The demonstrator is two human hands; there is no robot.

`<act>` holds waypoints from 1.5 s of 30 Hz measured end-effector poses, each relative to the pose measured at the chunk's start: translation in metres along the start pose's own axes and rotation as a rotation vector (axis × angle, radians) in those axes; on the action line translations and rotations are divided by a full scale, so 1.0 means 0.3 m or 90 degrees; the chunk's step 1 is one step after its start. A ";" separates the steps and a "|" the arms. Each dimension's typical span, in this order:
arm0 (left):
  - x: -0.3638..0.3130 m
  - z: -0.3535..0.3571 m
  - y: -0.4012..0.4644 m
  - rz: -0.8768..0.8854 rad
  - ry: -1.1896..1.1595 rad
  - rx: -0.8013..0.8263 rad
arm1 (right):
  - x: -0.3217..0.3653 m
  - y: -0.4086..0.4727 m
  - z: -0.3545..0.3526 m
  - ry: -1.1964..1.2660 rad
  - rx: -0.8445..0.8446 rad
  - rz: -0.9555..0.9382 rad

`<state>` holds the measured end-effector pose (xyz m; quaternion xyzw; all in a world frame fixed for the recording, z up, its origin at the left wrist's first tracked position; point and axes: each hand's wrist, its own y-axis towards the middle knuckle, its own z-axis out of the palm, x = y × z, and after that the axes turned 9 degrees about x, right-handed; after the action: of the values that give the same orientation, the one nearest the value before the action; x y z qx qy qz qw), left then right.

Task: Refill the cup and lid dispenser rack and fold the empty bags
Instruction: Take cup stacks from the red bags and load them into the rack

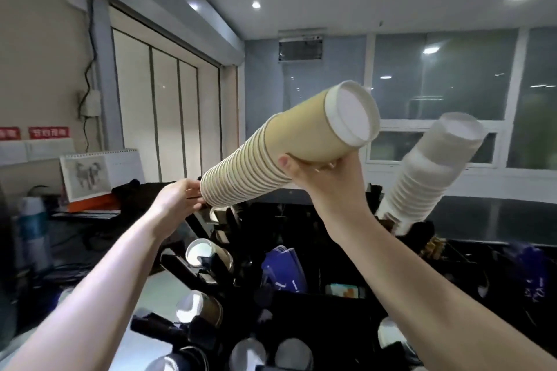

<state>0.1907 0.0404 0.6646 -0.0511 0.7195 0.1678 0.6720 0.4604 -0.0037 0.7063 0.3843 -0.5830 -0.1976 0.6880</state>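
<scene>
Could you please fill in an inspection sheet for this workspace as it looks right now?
Surface: pale counter, mostly covered.
Job's things: tan paper cup stack held tilted above black dispenser rack; white cup stack leaning from the rack.
Clutter: desk calendar, blue packets.
Hands: left hand steadies the stack's lower end; right hand supports its upper part.
Cables: black wall cable.
Surroundings: windows, ceiling lights.

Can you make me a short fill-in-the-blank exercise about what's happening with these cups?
1. Both hands hold a stack of ____-coloured paper cups.
2. The right hand supports the stack from ____.
3. The left hand touches the stack's ____ end.
4. The other stack, at the right, is ____ in colour.

Missing words: tan; below; lower; white
</scene>
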 end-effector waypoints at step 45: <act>0.233 -0.411 0.208 0.198 0.250 0.243 | -0.529 0.252 0.564 -0.409 0.127 0.170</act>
<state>0.0485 0.0715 0.6116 0.1554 0.8530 0.1178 0.4841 0.2471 0.1074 0.6646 0.2881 -0.8309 -0.1587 0.4488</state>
